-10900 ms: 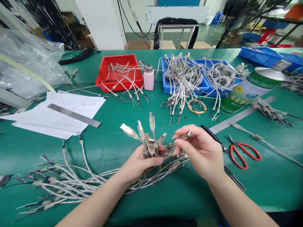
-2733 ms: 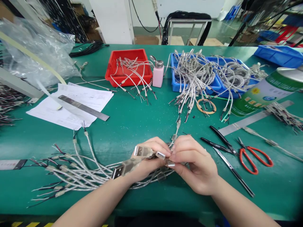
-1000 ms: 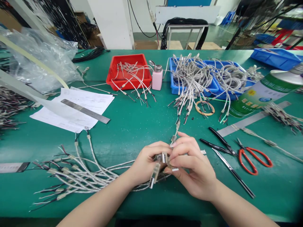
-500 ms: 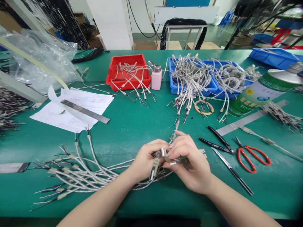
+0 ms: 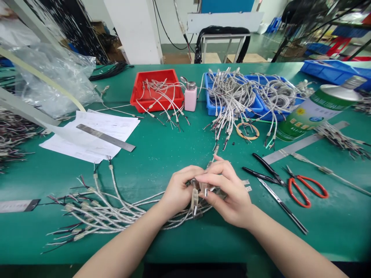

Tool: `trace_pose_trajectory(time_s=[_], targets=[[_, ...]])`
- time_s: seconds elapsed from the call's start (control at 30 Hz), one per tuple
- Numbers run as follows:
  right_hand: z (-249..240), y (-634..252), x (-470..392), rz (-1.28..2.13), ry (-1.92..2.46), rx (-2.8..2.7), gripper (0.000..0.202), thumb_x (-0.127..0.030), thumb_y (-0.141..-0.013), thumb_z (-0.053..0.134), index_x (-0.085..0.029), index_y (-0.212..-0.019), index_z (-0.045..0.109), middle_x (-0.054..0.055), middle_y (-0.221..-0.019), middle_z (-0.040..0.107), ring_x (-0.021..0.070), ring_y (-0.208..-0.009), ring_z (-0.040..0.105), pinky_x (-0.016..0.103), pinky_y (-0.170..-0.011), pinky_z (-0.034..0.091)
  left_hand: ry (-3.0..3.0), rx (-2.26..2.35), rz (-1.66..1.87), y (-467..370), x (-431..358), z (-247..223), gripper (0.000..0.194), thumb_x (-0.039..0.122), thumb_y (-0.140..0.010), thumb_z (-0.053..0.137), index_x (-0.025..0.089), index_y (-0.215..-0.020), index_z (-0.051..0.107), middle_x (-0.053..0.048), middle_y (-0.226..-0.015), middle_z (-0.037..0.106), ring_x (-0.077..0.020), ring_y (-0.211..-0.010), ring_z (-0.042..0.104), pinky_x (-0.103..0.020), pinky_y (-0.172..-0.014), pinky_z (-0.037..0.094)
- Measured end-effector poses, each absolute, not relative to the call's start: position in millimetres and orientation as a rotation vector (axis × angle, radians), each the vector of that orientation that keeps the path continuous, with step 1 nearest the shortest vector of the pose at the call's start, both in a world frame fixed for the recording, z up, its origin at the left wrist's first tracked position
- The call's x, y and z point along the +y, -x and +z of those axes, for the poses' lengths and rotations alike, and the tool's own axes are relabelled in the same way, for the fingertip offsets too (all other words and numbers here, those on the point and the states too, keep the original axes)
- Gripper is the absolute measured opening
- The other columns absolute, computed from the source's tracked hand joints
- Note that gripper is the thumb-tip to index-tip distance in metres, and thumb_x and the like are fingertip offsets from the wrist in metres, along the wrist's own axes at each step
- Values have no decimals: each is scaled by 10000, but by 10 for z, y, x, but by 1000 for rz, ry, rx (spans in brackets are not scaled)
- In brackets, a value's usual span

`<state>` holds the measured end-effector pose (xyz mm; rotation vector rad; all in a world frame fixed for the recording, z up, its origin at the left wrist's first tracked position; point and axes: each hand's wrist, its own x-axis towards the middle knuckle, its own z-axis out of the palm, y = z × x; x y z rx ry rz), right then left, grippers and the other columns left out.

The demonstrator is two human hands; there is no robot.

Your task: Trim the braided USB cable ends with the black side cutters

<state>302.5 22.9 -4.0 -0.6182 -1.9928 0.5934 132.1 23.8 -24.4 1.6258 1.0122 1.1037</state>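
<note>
Close together over the front middle of the green table, my left hand (image 5: 179, 191) and my right hand (image 5: 232, 193) are closed on clear-bodied USB connectors. One connector (image 5: 194, 201) hangs down from the left fingers, its metal end toward me. Another connector (image 5: 204, 189) is pinched by the right thumb and fingers. Metal plug ends (image 5: 247, 185) stick out beyond the right hand. A bundle of grey cables (image 5: 124, 214) runs leftward beneath my left forearm to stripped wire ends. Behind the fingers lies a further cable end (image 5: 216, 152). My fingers hide part of the connectors.
Black-handled pliers (image 5: 269, 170), tweezers (image 5: 284, 206) and red-handled scissors (image 5: 307, 189) lie right. Behind are a red tray (image 5: 156, 104), pink bottle (image 5: 190, 98), blue tray of cables (image 5: 213, 110) and green can (image 5: 315, 110). Papers (image 5: 116, 123) with a steel ruler (image 5: 106, 138) lie left.
The right fingers have shifted over the connectors, and one connector now points down between the hands. The hanging connector has swung slightly right. The whole view has shifted a little.
</note>
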Motion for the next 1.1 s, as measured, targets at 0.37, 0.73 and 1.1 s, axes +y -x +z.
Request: trace_pose_trajectory(time_s=[0.37,0.73,1.1], targets=[[-91,-2981,269,542,630,-1929,194,-168,-958,565,-194,-1147,602,47,-939,653,206,-910,597,493,-1053,304,-1672,978,981,-1281,297,-155,173,95,-744,588,156,-854,707,-68,-927,702,-220,-895,631,-312,-827,476],[-118,-2968,246,573,587,-1935,347,3,-913,398,-233,-1138,517,38,-1034,677,193,-962,599,561,-1105,221,-1669,963,947,-1262,309,-225,237,25,-783,549,165,-872,718,-51,-972,697,-187,-942,626,-280,-861,463],[-146,-2970,249,522,558,-1996,393,26,-890,372,-226,-1160,508,42,-1090,668,196,-1013,569,620,-1123,133,-1685,964,946,-1247,305,-231,234,41,-817,547,148,-900,739,-65,-983,704,-178,-948,628,-261,-851,461]])
